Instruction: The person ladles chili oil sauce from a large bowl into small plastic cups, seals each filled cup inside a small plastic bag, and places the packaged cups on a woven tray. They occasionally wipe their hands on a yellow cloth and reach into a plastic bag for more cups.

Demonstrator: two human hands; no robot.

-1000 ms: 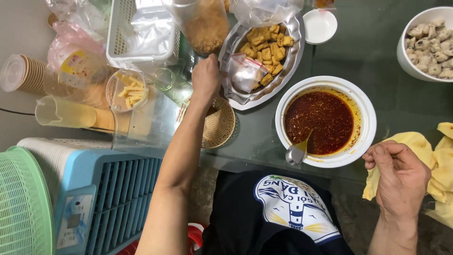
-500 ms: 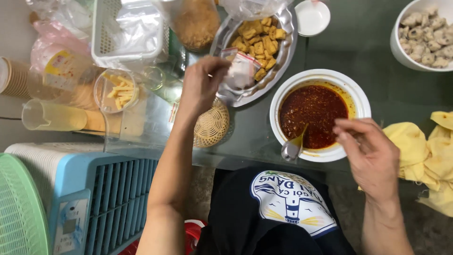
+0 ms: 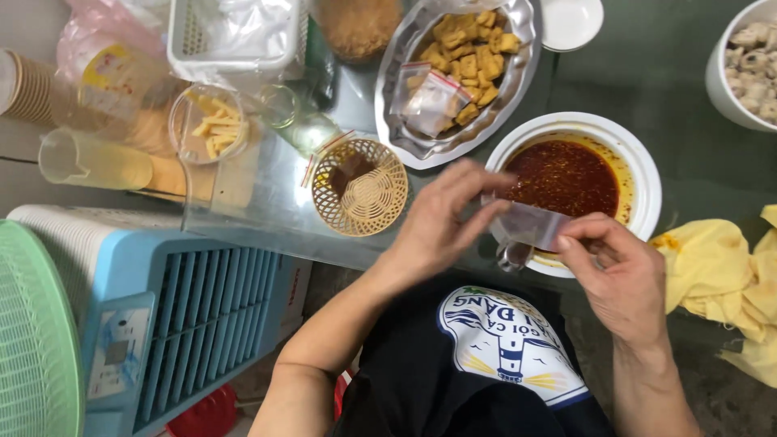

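Observation:
Both hands hold a small clear plastic bag [image 3: 530,224] over the near rim of a white bowl [image 3: 643,174] filled with red chili sauce [image 3: 564,176]. My left hand [image 3: 441,218] pinches the bag's left edge and my right hand [image 3: 619,271] pinches its right edge. A metal spoon [image 3: 511,257] rests at the bowl's near rim, partly hidden behind the bag. Beyond the bowl, a silver oval tray [image 3: 405,142] carries fried tofu pieces [image 3: 473,53] and more small clear bags [image 3: 433,101].
A small woven basket [image 3: 364,202] sits left of my left hand. A yellow cloth [image 3: 724,271] lies at the right. Farther off are a white bowl of dumplings [image 3: 749,48], a small white dish [image 3: 571,20], plastic cups [image 3: 206,121] and a white basket [image 3: 235,36]. A blue-and-white cooler [image 3: 162,299] stands at lower left.
My left hand has drawn back from the silver tray with a small clear bag. My right hand has come in from the yellow cloth, and both now hold the bag by the sauce bowl.

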